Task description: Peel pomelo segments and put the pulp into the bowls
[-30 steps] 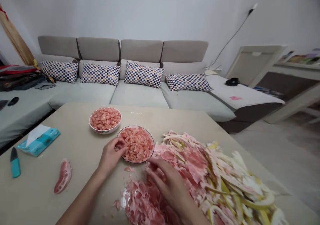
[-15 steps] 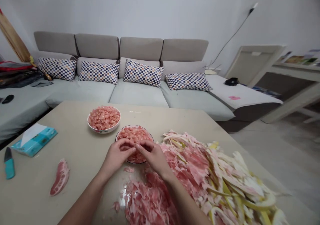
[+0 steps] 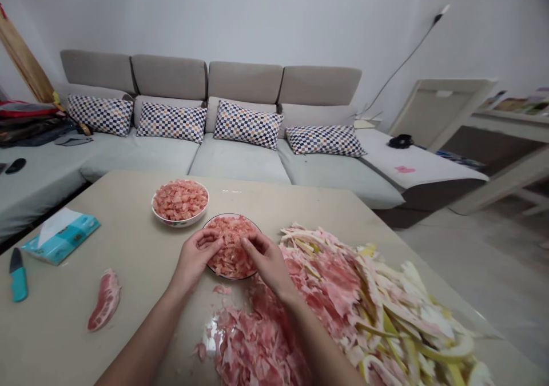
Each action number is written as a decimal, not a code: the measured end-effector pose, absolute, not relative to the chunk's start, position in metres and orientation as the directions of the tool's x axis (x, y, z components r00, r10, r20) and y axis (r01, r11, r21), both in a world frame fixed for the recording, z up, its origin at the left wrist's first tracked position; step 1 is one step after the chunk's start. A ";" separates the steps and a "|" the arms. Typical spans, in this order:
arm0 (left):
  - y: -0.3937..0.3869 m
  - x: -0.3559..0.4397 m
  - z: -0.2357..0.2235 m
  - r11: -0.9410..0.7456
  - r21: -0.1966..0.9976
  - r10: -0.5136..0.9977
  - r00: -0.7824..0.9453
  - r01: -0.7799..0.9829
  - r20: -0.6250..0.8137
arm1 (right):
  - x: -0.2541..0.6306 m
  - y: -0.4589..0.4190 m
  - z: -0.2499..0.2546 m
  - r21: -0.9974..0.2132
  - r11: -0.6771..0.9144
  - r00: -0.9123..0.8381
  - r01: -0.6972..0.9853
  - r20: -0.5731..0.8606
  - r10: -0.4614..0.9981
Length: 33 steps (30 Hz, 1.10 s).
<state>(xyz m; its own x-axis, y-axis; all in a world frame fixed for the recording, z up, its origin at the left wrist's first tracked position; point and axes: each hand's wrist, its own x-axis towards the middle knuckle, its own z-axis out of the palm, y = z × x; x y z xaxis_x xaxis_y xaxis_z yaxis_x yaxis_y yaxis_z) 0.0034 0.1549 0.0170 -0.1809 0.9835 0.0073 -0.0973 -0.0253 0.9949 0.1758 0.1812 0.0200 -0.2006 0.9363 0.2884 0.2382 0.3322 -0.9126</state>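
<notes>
My left hand is over the left rim of a dark-edged bowl of loose pink pomelo pulp. Its fingers are curled towards the thumb. Across from it, my right hand is at the bowl's right rim, thumb and fingers bent close together. A gap separates the two hands. Whatever lies between the fingertips is too small to make out. Below the right forearm spreads a heap of pink peeled membranes. A peeled pomelo segment lies to the left on the table.
Behind stands a white bowl heaped with pulp. Yellow and white pomelo rind piles up at the right. A teal-handled knife and a blue tissue pack lie at the left. Beyond the table is a grey sofa.
My hands have moved apart over the bowl; their fingertips were together before. More of the pulp between them now shows. The view has shifted slightly.
</notes>
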 end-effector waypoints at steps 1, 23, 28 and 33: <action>0.158 0.003 0.017 -0.047 0.998 0.980 -0.196 -0.048 0.037 | 0.176 0.184 0.021 -0.898 0.351 -0.201 0.264 0.305 0.931; 0.217 -0.021 0.050 -0.221 0.796 0.965 0.008 0.564 0.262 | 0.181 0.197 0.021 -0.576 0.605 -0.310 0.550 0.532 0.788; 0.209 -0.050 0.032 -0.161 0.696 0.966 -0.031 0.700 0.255 | 0.186 0.179 0.037 -0.536 0.632 -0.266 0.559 0.606 0.750; 0.203 -0.053 0.000 -0.085 0.669 0.978 -0.066 0.739 0.198 | 0.188 0.158 0.046 -0.530 0.648 -0.291 0.548 0.605 0.741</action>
